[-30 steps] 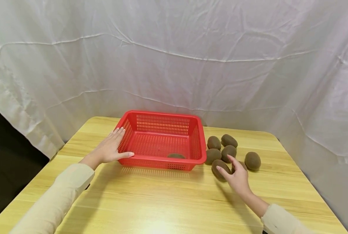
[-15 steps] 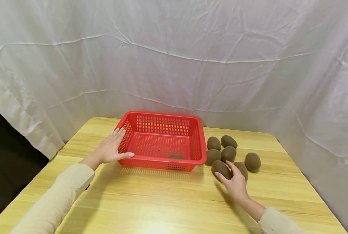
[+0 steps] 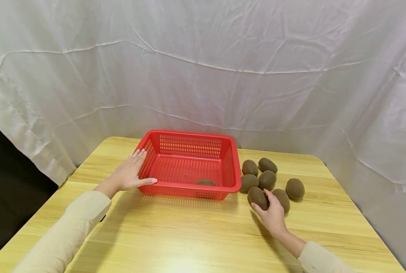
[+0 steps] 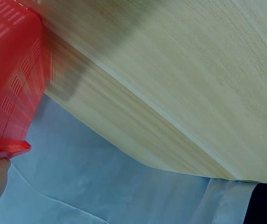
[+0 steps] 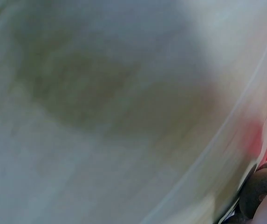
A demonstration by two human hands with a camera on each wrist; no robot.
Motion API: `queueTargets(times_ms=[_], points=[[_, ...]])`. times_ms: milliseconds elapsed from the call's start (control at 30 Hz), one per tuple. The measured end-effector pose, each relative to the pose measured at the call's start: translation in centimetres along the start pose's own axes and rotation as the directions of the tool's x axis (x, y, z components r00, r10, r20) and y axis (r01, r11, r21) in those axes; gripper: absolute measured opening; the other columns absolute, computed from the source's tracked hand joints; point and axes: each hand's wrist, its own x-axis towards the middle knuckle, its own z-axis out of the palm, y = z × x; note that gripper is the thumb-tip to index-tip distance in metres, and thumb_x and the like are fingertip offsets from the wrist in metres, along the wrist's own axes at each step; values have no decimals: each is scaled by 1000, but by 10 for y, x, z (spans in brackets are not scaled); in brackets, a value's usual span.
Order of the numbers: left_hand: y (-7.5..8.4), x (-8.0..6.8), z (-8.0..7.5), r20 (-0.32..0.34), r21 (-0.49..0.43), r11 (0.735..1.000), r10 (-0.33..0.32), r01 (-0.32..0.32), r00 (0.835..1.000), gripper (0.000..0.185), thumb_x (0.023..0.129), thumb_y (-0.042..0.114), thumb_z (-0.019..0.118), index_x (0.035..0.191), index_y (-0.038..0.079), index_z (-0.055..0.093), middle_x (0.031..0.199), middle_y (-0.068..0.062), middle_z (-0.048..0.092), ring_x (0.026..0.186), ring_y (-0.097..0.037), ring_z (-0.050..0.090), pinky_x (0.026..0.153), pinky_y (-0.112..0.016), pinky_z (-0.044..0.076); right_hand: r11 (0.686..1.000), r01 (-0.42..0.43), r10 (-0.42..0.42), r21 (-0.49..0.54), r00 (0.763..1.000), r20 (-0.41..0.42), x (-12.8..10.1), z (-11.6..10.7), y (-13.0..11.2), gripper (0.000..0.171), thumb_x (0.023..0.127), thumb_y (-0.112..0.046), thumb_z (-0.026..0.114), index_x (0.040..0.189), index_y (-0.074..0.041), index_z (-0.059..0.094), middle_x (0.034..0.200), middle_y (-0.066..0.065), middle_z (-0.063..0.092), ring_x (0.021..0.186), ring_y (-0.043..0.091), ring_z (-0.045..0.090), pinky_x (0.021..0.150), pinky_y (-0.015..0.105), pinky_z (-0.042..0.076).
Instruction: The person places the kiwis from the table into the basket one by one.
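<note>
A red plastic basket [image 3: 189, 188] stands on the wooden table [image 3: 175, 235], with one brown kiwi [image 3: 205, 182] inside near its front wall. My left hand [image 3: 129, 175] lies flat against the basket's left side, fingers straight. Several more kiwis lie to the right of the basket. My right hand [image 3: 270, 212] curls round the nearest kiwi [image 3: 257, 197], which rests on the table. The left wrist view shows the basket's wall [image 4: 12, 79] and the table edge. Blurred table fills the right wrist view, with a kiwi [image 5: 259, 189] at the bottom right.
Loose kiwis [image 3: 267, 179] cluster behind my right hand, one [image 3: 295, 188] further right. A white cloth backdrop [image 3: 203, 68] hangs behind and to the right of the table. The table's left edge [image 3: 29, 223] drops off to a dark floor.
My right hand has slid a little toward me and its fingers have curled round the nearest kiwi. The left hand and basket have stayed put.
</note>
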Motion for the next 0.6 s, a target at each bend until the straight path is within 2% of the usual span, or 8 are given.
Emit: queueTargets(times_ms=[233,600], points=[[0,1,0,10,2,1000,-4,4,1000,105,80,63,54,145,-9,13,154,-24,12,142,-41,8,116,-52,10,998,38,-35,-56,998,53,2,2,1,61,76,-7,73,127,14,46,125,35,50,114,47,50,93,56,43],[1,-1,-2,12,-2,1000,-2,2,1000,105,80,62,55,145,-9,13,153,-25,12,142,-41,8,116,-53,11,999,-28,31,-42,997,74,4,6,0,61,77,-7,70,128,13,44,126,33,49,116,47,48,97,55,41]])
